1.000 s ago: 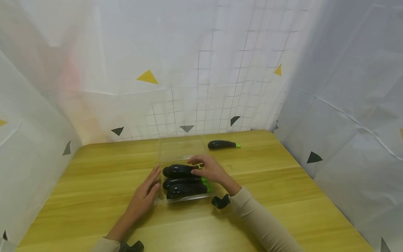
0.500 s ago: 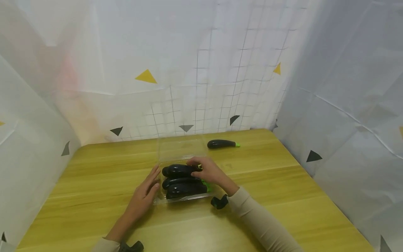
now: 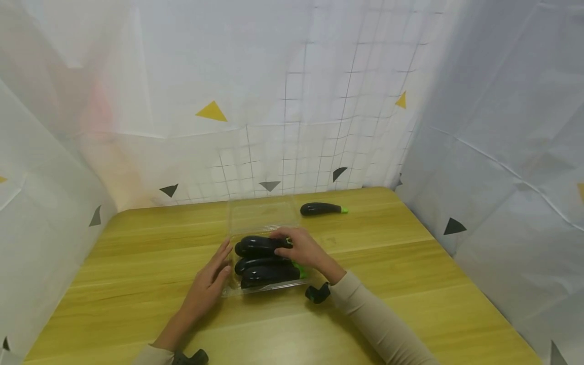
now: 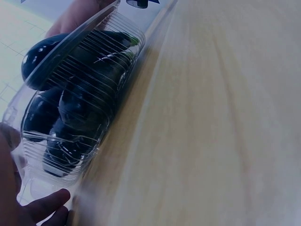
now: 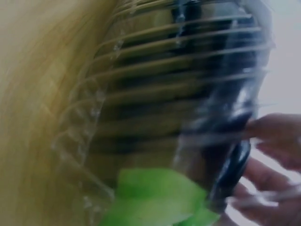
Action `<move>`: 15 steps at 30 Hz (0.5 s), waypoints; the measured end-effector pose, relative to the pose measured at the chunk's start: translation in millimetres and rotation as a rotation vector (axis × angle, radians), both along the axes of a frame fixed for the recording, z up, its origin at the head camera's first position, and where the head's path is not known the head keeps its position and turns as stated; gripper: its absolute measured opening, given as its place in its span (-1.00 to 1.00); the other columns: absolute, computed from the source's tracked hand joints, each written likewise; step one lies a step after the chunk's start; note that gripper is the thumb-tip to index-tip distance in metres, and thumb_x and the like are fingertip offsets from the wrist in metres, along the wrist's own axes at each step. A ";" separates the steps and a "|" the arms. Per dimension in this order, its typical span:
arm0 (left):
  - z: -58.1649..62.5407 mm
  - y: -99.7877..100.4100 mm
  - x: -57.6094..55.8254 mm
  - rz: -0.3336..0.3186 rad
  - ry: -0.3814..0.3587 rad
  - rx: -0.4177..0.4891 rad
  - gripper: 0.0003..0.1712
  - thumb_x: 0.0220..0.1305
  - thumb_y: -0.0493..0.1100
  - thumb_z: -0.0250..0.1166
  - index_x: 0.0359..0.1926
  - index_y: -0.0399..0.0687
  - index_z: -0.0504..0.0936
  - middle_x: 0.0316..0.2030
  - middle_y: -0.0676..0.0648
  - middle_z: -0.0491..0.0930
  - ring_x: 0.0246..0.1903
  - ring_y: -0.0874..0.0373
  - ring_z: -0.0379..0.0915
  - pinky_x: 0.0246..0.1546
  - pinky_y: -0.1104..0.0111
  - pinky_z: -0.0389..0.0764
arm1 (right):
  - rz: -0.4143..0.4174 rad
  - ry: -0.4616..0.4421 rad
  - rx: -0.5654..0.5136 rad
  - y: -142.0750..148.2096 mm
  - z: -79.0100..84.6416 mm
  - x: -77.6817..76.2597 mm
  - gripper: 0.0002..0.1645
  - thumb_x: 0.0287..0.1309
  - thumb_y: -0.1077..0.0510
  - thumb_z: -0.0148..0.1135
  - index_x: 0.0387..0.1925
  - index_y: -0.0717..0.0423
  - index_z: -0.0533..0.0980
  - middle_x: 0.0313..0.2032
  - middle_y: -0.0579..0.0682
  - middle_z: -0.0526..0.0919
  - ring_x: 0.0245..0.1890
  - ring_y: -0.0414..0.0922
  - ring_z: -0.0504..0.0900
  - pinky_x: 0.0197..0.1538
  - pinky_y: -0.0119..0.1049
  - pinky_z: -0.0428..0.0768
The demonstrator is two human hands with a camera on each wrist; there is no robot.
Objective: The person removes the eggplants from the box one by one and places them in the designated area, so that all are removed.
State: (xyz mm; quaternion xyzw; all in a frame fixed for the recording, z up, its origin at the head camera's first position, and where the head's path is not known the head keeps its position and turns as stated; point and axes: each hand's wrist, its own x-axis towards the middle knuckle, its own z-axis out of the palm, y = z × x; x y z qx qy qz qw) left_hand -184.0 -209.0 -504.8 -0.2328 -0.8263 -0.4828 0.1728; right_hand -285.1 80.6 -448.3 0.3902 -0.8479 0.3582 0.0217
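Several dark, glossy eggplants (image 3: 269, 275) with green stems lie side by side in a clear plastic clamshell box (image 3: 233, 290), as the head view shows. Its transparent lid (image 3: 263, 215) is folded back behind it. My right hand (image 3: 303, 248) grips the farthest eggplant (image 3: 259, 245) near its stem end, thumb on the near side, fingers beyond. At the box's left side my left hand (image 3: 207, 286) rests with extended fingers. In the left wrist view its fingers (image 4: 49, 205) lie by the box's end wall. The right wrist view is blurred; a green stem (image 5: 153, 197) shows through the ribbed plastic.
Another eggplant (image 3: 321, 209) lies on the wooden table (image 3: 388, 253) behind and to the right of the box. Pale sheets (image 3: 159, 66) enclose the table at the back and sides. Dark wrist mounts (image 3: 318, 293) sit at both wrists.
The right hand has closed its fingers farther round the farthest eggplant, whose rounded end has risen slightly. The left hand and the box stay in place.
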 end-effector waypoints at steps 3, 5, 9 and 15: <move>1.3 0.4 1.1 0.009 -0.006 -0.007 -0.39 0.57 -0.37 0.13 0.56 -0.15 0.31 0.57 -0.20 0.13 0.24 -0.25 0.50 0.20 0.57 0.34 | -0.015 -0.040 -0.047 0.5 1.5 1.0 -0.57 0.25 0.28 0.48 0.14 0.09 0.65 0.08 -0.03 0.71 0.10 -0.08 0.66 0.11 -0.10 0.64; 2.3 0.6 1.6 0.013 -0.008 -0.009 -0.39 0.57 -0.36 0.12 0.56 -0.15 0.31 0.57 -0.20 0.14 0.24 -0.25 0.50 0.21 0.56 0.34 | -0.020 -0.064 -0.081 0.7 3.4 1.9 -0.57 0.24 0.29 0.48 0.14 0.10 0.65 0.09 -0.03 0.70 0.10 -0.07 0.67 0.08 -0.12 0.66; 3.2 0.7 1.7 0.009 -0.017 -0.002 -0.38 0.57 -0.36 0.13 0.57 -0.12 0.31 0.57 -0.18 0.13 0.25 -0.23 0.49 0.21 0.55 0.35 | -0.025 -0.086 -0.127 1.6 9.1 5.2 -0.57 0.23 0.29 0.49 0.13 0.08 0.66 0.10 -0.04 0.69 0.08 -0.05 0.68 0.03 -0.11 0.69; 1.6 0.5 1.5 0.007 -0.017 0.005 -0.38 0.56 -0.36 0.14 0.56 -0.13 0.31 0.57 -0.17 0.13 0.25 -0.23 0.49 0.20 0.55 0.36 | -0.015 -0.075 -0.156 1.8 16.3 10.1 -0.57 0.21 0.29 0.50 0.11 0.06 0.67 0.08 -0.07 0.70 0.05 -0.06 0.67 -0.01 -0.08 0.69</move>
